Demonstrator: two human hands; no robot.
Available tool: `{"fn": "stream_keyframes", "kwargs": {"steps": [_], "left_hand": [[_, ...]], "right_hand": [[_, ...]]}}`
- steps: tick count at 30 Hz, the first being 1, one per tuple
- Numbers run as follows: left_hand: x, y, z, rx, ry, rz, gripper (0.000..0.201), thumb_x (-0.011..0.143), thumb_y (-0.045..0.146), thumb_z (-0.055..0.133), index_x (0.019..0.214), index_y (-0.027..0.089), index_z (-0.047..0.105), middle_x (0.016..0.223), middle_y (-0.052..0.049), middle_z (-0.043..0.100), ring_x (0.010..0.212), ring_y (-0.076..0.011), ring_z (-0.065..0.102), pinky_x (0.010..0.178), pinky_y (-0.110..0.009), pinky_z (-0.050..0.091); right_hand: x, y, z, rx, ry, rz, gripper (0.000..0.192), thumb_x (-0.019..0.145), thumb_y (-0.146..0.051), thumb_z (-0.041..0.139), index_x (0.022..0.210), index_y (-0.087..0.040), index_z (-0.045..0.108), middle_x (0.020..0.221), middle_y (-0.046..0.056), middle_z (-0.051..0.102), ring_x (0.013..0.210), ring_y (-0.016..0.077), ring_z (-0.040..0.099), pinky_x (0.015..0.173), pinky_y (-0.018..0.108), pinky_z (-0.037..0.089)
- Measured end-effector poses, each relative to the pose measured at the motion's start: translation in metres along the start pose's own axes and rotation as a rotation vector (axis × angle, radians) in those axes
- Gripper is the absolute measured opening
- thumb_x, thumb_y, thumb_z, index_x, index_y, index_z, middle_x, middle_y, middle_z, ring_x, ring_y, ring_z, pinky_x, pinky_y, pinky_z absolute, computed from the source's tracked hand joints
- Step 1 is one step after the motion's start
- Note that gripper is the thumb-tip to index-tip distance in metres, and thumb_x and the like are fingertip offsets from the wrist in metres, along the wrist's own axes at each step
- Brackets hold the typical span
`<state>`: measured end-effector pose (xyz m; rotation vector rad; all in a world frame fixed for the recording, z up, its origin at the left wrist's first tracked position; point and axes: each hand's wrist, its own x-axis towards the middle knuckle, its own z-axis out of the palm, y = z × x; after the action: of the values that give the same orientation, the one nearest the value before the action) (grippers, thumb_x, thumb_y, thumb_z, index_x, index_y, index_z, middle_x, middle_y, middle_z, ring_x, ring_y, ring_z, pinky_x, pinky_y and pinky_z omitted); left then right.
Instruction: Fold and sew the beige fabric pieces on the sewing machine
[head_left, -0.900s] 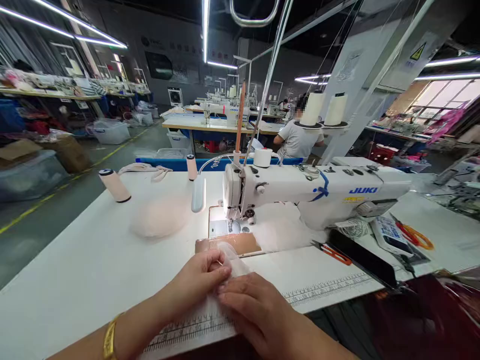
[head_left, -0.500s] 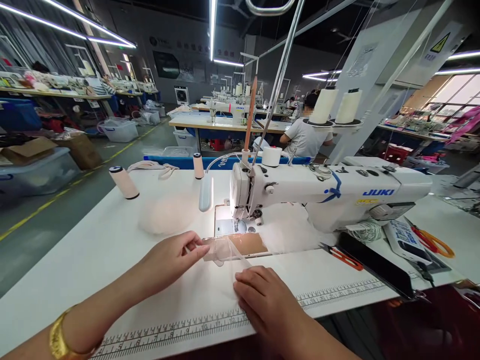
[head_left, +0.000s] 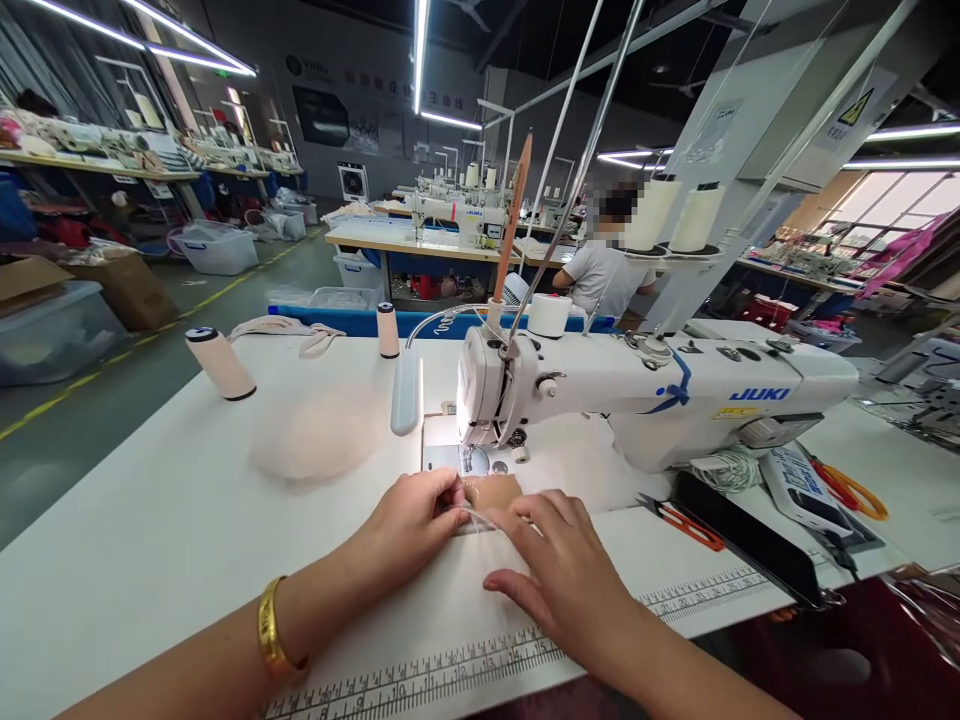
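Sheer, filmy fabric strip (head_left: 480, 520) lying flat on smooth white worktop (head_left: 150, 520); being pinched by left hand (head_left: 412, 520), pressed under spread right hand (head_left: 559, 575), beside tan patch (head_left: 491, 492).

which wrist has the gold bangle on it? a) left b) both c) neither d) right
a) the gold bangle sits on the left forearm behind the left hand, while the wrist behind the right hand is bare.
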<state>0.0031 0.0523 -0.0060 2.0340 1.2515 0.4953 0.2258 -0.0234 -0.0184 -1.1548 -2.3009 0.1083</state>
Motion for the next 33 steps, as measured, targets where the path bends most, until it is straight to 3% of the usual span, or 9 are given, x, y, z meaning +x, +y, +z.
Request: {"fn": "stream_keyframes", "kwargs": {"steps": [2,6,8,11,17,22,27,33], "left_hand": [[-0.001,-0.002,-0.001,-0.093,-0.008,-0.001,0.019,0.088,0.035,0.057,0.076,0.022,0.052,0.074,0.002,0.062,0.071,-0.0172,0.053,0.064,-0.028,0.038],[-0.003,-0.004,-0.006,-0.267,-0.07,-0.063,0.027,0.089,0.044,0.059,0.076,0.02,0.059,0.072,0.002,0.06,0.068,-0.0168,0.052,0.061,-0.027,0.038],[-0.003,-0.003,-0.009,-0.343,-0.11,-0.099,0.031,0.088,0.049,0.061,0.079,0.02,0.062,0.071,0.002,0.059,0.067,-0.0172,0.053,0.06,-0.027,0.039],[-0.003,0.001,-0.012,-0.442,-0.129,-0.109,0.037,0.088,0.057,0.061,0.082,0.02,0.06,0.072,0.002,0.055,0.067,-0.0164,0.051,0.06,-0.026,0.039],[-0.005,0.005,-0.008,-0.454,-0.134,-0.096,0.038,0.084,0.054,0.07,0.079,0.019,0.056,0.073,0.004,0.05,0.069,-0.0139,0.042,0.059,-0.024,0.032],[-0.008,0.008,-0.011,-0.591,-0.309,-0.169,0.043,0.087,0.059,0.067,0.076,0.019,0.057,0.072,0.002,0.055,0.066,-0.0137,0.043,0.058,-0.025,0.032],[-0.007,0.003,-0.009,-0.408,-0.083,-0.065,0.04,0.092,0.053,0.062,0.071,0.02,0.051,0.07,0.004,0.05,0.067,-0.0142,0.043,0.059,-0.025,0.032],[-0.007,0.002,-0.006,-0.366,-0.088,-0.045,0.039,0.094,0.052,0.057,0.071,0.02,0.054,0.067,0.004,0.048,0.065,-0.0142,0.042,0.059,-0.026,0.033]], "right_hand": [[0.022,0.004,0.002,0.002,-0.036,-0.001,0.052,0.09,-0.027,0.082,0.135,-0.019,0.057,0.126,0.014,0.067,0.11,0.0336,0.056,0.094,0.05,0.044],[0.058,0.019,0.007,0.416,-0.258,0.234,0.004,0.097,-0.018,0.065,0.1,-0.021,0.063,0.092,0.002,0.069,0.087,0.0216,0.06,0.078,0.034,0.044],[0.065,0.029,0.008,0.691,-0.337,0.377,0.01,0.098,-0.025,0.064,0.09,-0.021,0.06,0.081,-0.002,0.062,0.076,0.0168,0.056,0.068,0.028,0.041],[0.065,0.037,0.008,0.908,-0.342,0.438,0.017,0.096,-0.033,0.067,0.087,-0.021,0.059,0.077,-0.004,0.055,0.072,0.0142,0.05,0.065,0.025,0.037],[0.057,0.033,0.01,1.002,-0.265,0.436,0.024,0.098,-0.041,0.067,0.088,-0.02,0.06,0.079,-0.002,0.061,0.076,0.0153,0.055,0.071,0.026,0.042],[0.055,0.032,0.01,0.989,-0.282,0.467,0.021,0.097,-0.039,0.065,0.089,-0.021,0.058,0.075,-0.003,0.059,0.069,0.0145,0.052,0.065,0.026,0.04],[0.055,0.03,0.011,0.907,-0.257,0.436,0.018,0.096,-0.037,0.065,0.089,-0.021,0.06,0.08,-0.002,0.06,0.074,0.0148,0.051,0.067,0.026,0.04],[0.058,0.025,0.017,0.926,-0.158,0.446,0.02,0.097,-0.04,0.065,0.102,-0.02,0.063,0.098,0.003,0.065,0.09,0.0183,0.06,0.079,0.03,0.048]]}}
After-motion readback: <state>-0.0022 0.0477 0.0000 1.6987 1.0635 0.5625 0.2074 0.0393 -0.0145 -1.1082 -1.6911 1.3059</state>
